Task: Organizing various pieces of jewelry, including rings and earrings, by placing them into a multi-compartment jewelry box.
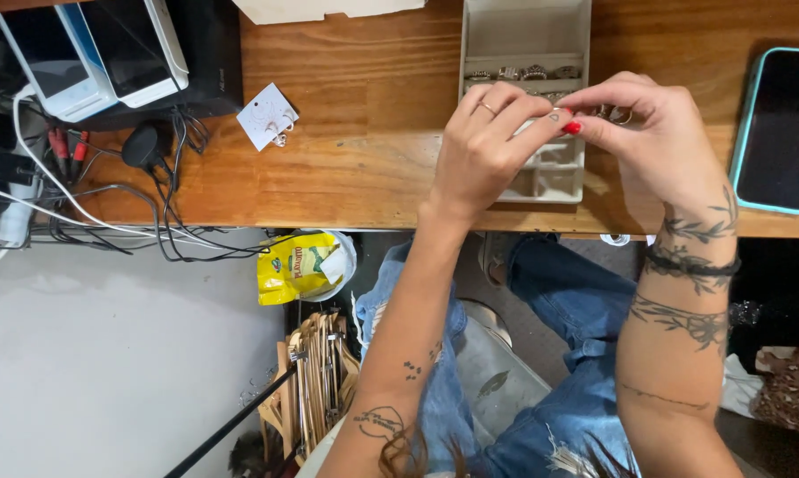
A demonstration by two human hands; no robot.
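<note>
A wooden desk [346,168] spans the view beneath both hands, its near edge just below the wrists. To the right of the fingers, well apart, a dark phone in a turquoise case [784,128] lies flat on the wood. Directly under and beyond the fingertips sits a pale grey compartmented jewellery tray [528,35], with a row of silver rings [523,73] lodged in its middle slot just above the knuckles. Far left of the fingers lies a small white earring card [267,116]. The left hand [483,146] and the right hand [652,133] meet over the tray, fingertips touching. Both hands have their fingers pinched narrow around a tiny piece of jewellery [556,115], held between thumb and forefinger right at the meeting point; it is too small to tell its kind.
</note>
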